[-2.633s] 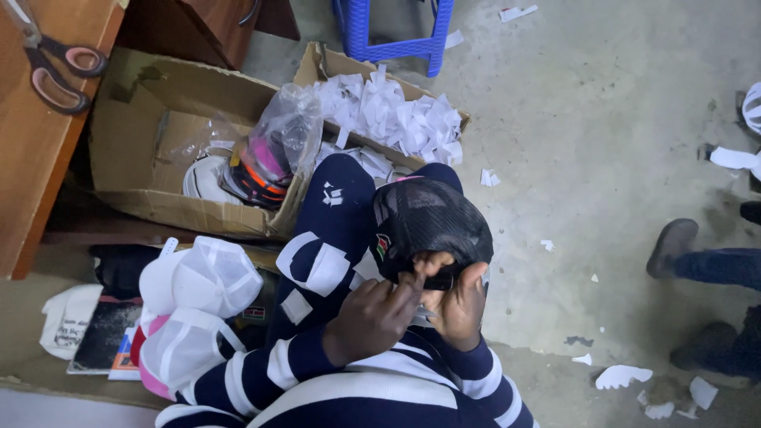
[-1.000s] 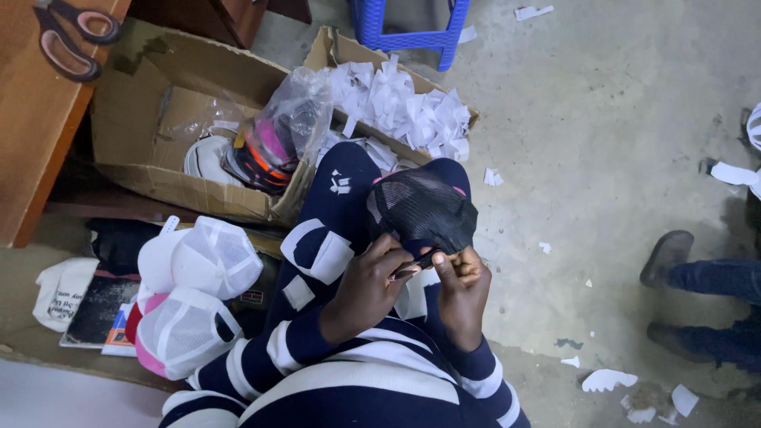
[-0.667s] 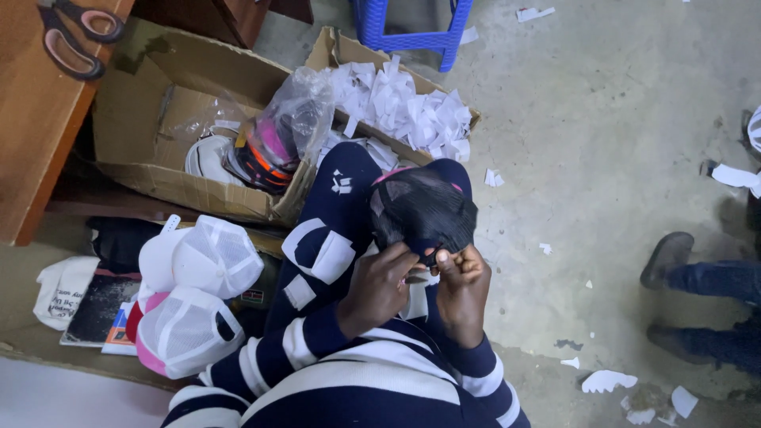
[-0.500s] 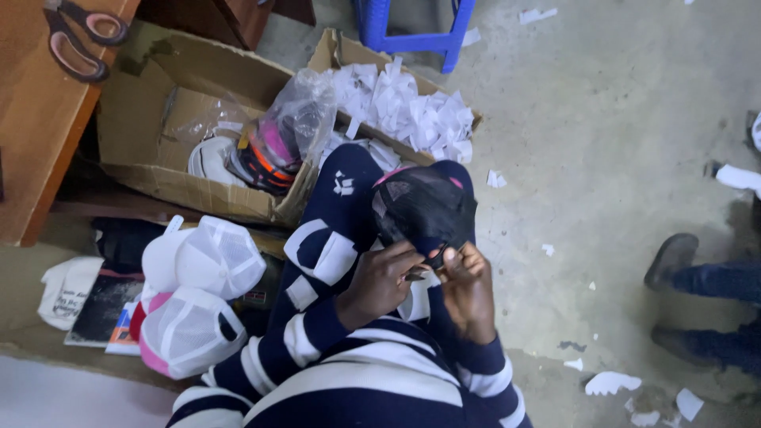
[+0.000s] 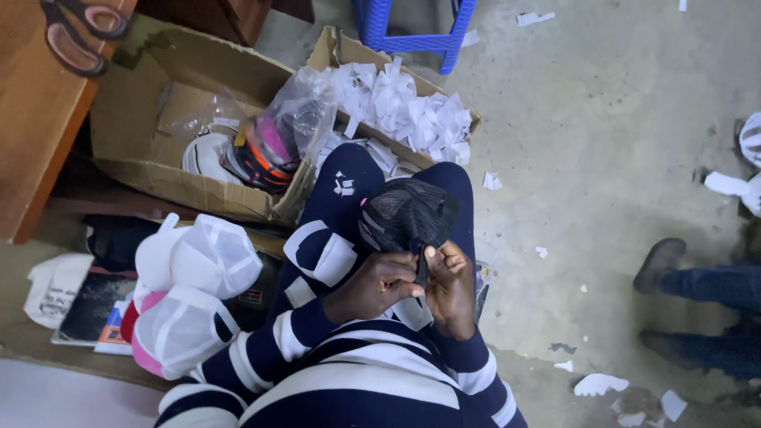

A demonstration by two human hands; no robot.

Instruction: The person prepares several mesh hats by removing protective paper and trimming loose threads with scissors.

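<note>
A black mesh cap [image 5: 404,215] rests on my knees, over navy trousers with white stripes. My left hand [image 5: 372,285] and my right hand [image 5: 449,287] meet at the cap's near edge. Both pinch its dark back strap between thumb and fingers. The strap itself is mostly hidden by my fingers. My sleeves are navy and white striped.
A stack of white mesh caps [image 5: 186,301] lies at my left. An open cardboard box [image 5: 151,170] holds bagged caps [image 5: 273,143]; a second box holds white paper scraps [image 5: 404,111]. Scissors [image 5: 79,32] lie on a wooden table. A blue stool [image 5: 416,28] stands ahead. Another person's legs [image 5: 705,309] are at right.
The cap has turned slightly on my knees and my hands have shifted a little along its near edge. The view has drifted a bit.
</note>
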